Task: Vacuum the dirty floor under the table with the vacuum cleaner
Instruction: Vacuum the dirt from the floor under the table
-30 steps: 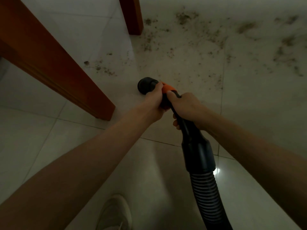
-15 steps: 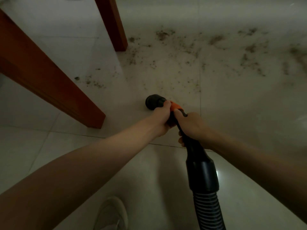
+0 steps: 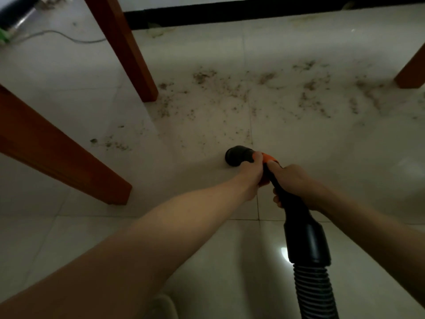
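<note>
L hand (image 3: 251,172) grips the vacuum wand (image 3: 279,192) near its front, fingers curled round it just behind the black nozzle (image 3: 236,155), w/ an orange band (image 3: 269,158) showing between the two hands. R hand (image 3: 293,183) grips the wand just behind the L, thumb on top, fingertips wrapped under. Both arms reach fwd from the bottom of the view. Wand runs back & down to a wide black cuff (image 3: 307,240), then a ribbed hose (image 3: 316,293) that leaves the bottom edge.

Nozzle is low at the pale tiled floor (image 3: 322,157), near a grout line; can't tell if it touches. Dirt (image 3: 230,88), dark crumbs & fluff, lies scattered ahead of the nozzle in a broad band, well apart from it, plus a small patch (image 3: 110,143) to the L.

Three wooden legs stand round the area: near L leg (image 3: 69,162), far L leg (image 3: 124,49), R leg (image 3: 411,72) at the frame edge. Dark skirting (image 3: 230,12) runs along the back. A thin cable (image 3: 59,35) lies on the floor top L. A pale shoe (image 3: 161,307) shows at the bottom edge.
</note>
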`<action>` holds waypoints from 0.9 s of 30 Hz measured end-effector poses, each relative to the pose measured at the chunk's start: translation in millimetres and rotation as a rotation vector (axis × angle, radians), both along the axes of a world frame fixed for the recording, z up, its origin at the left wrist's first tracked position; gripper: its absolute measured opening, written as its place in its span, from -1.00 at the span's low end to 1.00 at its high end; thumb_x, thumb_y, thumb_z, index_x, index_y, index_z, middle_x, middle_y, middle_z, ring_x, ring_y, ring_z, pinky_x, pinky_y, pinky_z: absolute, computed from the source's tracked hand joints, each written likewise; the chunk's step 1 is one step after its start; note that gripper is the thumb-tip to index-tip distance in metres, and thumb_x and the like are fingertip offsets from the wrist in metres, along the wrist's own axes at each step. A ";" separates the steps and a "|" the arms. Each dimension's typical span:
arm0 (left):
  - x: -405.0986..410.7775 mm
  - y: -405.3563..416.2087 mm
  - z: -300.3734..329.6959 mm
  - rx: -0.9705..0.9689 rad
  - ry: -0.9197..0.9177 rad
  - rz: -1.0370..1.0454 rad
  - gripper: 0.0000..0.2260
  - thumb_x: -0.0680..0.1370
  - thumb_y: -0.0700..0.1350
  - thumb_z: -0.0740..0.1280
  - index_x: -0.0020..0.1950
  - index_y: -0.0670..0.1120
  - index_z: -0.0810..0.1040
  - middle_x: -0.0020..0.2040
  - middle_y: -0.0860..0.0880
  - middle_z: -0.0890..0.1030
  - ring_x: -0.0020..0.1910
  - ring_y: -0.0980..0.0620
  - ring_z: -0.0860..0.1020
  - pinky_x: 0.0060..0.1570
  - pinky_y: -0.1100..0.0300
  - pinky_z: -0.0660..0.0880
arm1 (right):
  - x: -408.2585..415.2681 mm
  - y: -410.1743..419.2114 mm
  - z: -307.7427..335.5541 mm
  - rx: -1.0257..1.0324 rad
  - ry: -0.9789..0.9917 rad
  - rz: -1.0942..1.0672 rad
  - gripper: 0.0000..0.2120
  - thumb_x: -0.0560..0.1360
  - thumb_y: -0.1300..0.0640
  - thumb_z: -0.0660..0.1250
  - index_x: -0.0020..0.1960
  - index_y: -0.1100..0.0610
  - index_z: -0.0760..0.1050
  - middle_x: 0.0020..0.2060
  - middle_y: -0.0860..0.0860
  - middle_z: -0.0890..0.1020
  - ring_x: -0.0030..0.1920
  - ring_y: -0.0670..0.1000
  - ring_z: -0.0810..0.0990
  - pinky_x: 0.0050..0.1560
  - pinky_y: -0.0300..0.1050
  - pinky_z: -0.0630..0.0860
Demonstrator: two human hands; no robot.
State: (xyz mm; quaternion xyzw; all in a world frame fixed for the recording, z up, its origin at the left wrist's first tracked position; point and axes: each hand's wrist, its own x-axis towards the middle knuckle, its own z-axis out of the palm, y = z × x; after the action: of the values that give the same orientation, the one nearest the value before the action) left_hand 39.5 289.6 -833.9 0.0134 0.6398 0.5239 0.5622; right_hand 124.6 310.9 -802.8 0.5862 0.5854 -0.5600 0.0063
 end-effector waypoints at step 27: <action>36.3 25.7 -7.9 0.029 -0.161 0.014 -0.65 0.61 0.04 0.17 0.24 -0.20 0.38 -0.21 -0.06 0.47 -0.28 0.02 0.48 -0.16 0.16 0.50 | 31.9 15.2 -3.6 0.041 -0.038 -0.079 -0.58 0.61 -0.09 0.14 -0.12 0.29 0.41 -0.39 0.15 0.48 -0.53 0.06 0.49 -0.55 -0.20 0.44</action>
State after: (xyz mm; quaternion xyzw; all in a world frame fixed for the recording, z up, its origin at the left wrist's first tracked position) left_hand 75.8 315.3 -841.8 -0.0253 0.5850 0.5363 0.6079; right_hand 156.4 326.2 -806.4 0.6196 0.5727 -0.5364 -0.0167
